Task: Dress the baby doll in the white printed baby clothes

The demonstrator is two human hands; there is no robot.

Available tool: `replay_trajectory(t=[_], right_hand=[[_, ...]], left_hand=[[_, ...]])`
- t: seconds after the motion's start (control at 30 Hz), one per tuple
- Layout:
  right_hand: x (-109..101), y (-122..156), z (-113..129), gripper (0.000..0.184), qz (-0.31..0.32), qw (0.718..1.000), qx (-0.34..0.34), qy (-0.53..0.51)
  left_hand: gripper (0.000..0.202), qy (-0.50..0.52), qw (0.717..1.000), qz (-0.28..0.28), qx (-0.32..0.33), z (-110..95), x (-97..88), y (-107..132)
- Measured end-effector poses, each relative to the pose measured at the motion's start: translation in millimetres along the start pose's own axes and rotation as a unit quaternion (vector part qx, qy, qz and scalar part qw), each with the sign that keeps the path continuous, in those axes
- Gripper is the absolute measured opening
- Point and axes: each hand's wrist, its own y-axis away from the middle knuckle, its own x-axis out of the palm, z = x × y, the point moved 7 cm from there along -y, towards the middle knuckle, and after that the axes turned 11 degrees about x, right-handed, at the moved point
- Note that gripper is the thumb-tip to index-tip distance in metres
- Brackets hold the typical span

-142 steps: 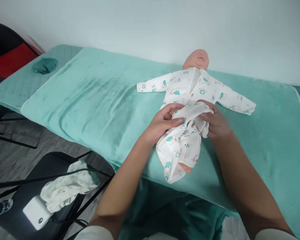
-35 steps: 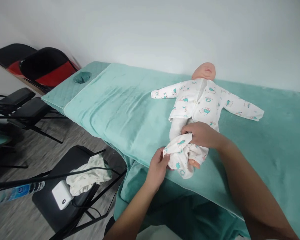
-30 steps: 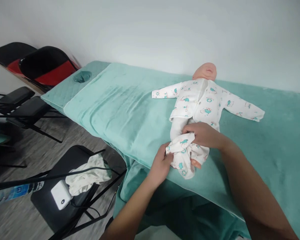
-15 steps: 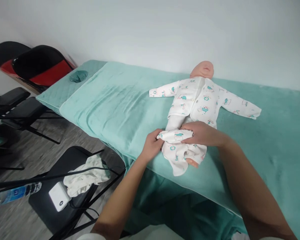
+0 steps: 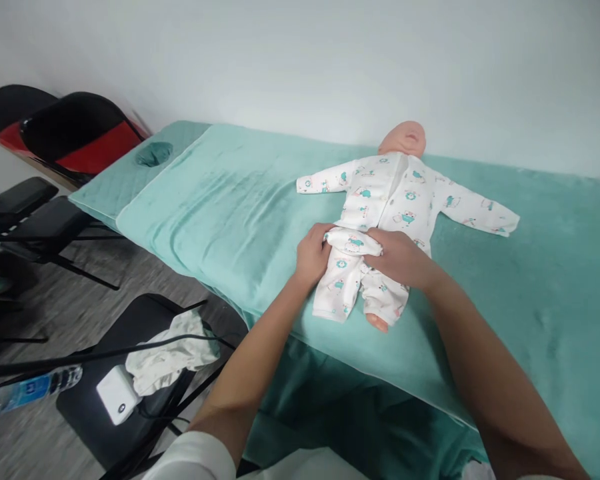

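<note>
A baby doll (image 5: 404, 139) lies on its back on a teal padded table (image 5: 220, 200), wearing a white printed top (image 5: 395, 200) with both sleeves spread out. White printed pants (image 5: 347, 280) cover its legs, and one bare foot (image 5: 377, 323) sticks out below. My left hand (image 5: 311, 257) grips the left side of the pants' waistband at the doll's hip. My right hand (image 5: 400, 257) grips the waistband's right side, fingers curled over the cloth.
A black folding chair (image 5: 115, 373) at lower left holds a crumpled white cloth (image 5: 167, 350) and a white box (image 5: 114, 395). A water bottle (image 5: 25, 390) lies on the floor. More black and red chairs (image 5: 80, 137) stand at the far left. The wall runs behind the table.
Both hands have drawn the pants' waistband up the doll's legs to its hips. The bunched cloth has spread out along the legs.
</note>
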Motion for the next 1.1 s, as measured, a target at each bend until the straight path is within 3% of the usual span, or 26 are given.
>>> replay_trajectory(t=[0.17,0.33,0.43,0.6,0.7,0.83,0.97,1.1], right_hand=[[-4,-4,-6,0.015,-0.078,0.995,0.051,-0.026],[-7,-3,-12,0.007,-0.127,0.987,0.081,-0.061],[-6,-3,-12,0.021,-0.084,0.991,0.066,-0.087],[3,1,-2,0.059,0.05,0.995,0.03,-0.08],[6,1,1,0.048,0.061,0.997,0.033,-0.042],[1,-1,1,0.028,0.011,0.997,0.016,-0.075],[-2,-2,-5,0.018,-0.053,0.991,0.023,-0.123],[-1,-3,-6,0.008,-0.084,0.986,0.03,-0.139]], left_hand=[[0.022,-0.064,0.997,-0.038,0.038,-5,-0.8,-12],[0.026,-0.146,0.987,-0.023,0.066,-3,8.3,-26],[0.03,-0.187,0.98,-0.009,0.072,3,15.4,-35],[0.032,-0.195,0.977,-0.001,0.091,9,22.5,-43],[0.03,-0.167,0.981,-0.009,0.093,11,22.2,-42],[0.025,-0.152,0.981,-0.028,0.12,8,19.5,-37],[0.021,-0.124,0.976,-0.055,0.168,1,15.7,-35],[0.017,-0.081,0.98,-0.068,0.169,-1,11.3,-34]])
